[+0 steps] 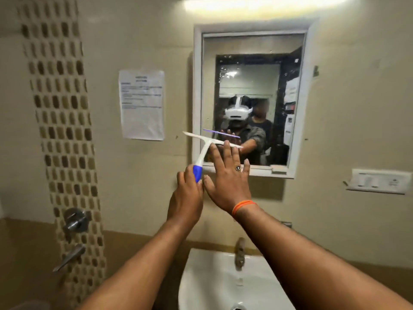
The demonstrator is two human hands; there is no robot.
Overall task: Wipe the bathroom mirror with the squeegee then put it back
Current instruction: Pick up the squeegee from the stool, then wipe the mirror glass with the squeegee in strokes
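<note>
Mirror (252,63), white-framed above the sink (201,271), droplets on upper glass; squeegee (206,151), blade raised at its lower left corner, apparently to wipe; left hand (186,195) gripping blue handle; right hand (228,175) flat, fingers steadying blade.

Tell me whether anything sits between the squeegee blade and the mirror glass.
Only the right hand might: its straight fingers reach the blade of the squeegee in front of the lower left of the mirror. The left hand grips the blue handle below. Nothing else visible blocks the glass.
</note>
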